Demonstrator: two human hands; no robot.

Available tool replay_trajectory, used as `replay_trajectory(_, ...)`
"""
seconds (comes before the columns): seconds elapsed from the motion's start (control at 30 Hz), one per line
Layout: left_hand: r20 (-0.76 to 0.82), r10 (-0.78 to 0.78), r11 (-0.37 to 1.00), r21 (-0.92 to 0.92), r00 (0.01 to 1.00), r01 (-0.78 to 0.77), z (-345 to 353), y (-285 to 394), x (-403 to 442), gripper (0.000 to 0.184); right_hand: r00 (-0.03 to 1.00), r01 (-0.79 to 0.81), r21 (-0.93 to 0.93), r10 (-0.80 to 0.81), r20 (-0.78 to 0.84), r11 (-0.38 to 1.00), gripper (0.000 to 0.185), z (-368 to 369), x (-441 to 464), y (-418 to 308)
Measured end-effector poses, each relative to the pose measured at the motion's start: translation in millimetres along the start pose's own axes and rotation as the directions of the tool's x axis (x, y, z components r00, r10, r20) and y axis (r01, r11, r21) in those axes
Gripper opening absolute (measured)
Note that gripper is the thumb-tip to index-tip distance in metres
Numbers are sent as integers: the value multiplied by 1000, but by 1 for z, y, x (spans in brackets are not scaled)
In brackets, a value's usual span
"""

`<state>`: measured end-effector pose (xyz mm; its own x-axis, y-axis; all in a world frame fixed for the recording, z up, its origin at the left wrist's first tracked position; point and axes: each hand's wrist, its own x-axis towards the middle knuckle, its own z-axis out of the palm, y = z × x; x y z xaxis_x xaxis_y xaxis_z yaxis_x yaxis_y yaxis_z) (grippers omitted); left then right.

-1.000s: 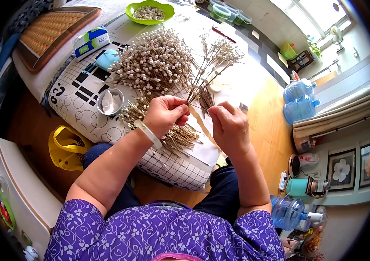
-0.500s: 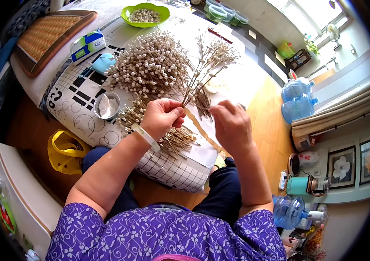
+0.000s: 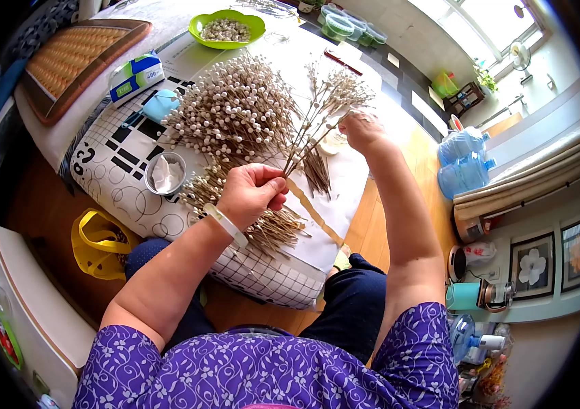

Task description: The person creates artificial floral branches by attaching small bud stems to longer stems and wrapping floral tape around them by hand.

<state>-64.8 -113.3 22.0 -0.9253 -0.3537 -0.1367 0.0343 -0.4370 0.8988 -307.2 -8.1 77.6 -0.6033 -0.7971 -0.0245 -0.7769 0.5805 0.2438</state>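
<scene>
My left hand (image 3: 256, 194) is closed, pinching the lower ends of a branched dried-berry sprig (image 3: 297, 146) that fans up and to the right. A narrow tan tape strip (image 3: 314, 213) hangs below those fingers. My right hand (image 3: 363, 129) is beside the sprig's upper right side with its fingers curled; what is in them, if anything, is hidden. Behind my left hand lies a large pile of white-berried stems (image 3: 239, 102), and a smaller bundle (image 3: 273, 228) lies under my wrist. Cut stem ends (image 3: 317, 174) rest on the table right of the held sprig.
A green bowl (image 3: 208, 42) of loose white berries stands at the back. Left are a tissue pack (image 3: 136, 78), a light-blue item (image 3: 160, 105) and a cup with white material (image 3: 166, 172). A yellow bag (image 3: 96, 245) is on the floor; water jugs (image 3: 464, 170) stand right.
My right hand has moved up and away from my left hand, to the upper right part of the sprig. My left hand keeps its hold, nearly in place.
</scene>
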Motion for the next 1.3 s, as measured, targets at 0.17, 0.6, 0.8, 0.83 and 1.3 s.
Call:
replay_trajectory(0.17,5,-18,1000,-13,1000,18,1,2,-1,10,980,-2,6,1,201,1000,16,-1,12,-3)
replay_trajectory(0.6,15,1,1000,7,1000,-1,0,-1,1,10,965,-77,-41,84,247,996,15,-3,10,-5)
replay_trajectory(0.8,17,8,1000,7,1000,-8,-1,1,-1,11,986,35,-26,-39,-164,999,14,-21,-25,9)
replay_trajectory(0.83,6,1,1000,-16,1000,-1,-1,2,-1,11,966,17,32,-8,-258,999,13,-17,-37,13)
replay_trajectory(1.3,35,-1,999,-38,999,3,3,-1,-5,14,786,306,576,141,-603,758,3,-20,-146,-88)
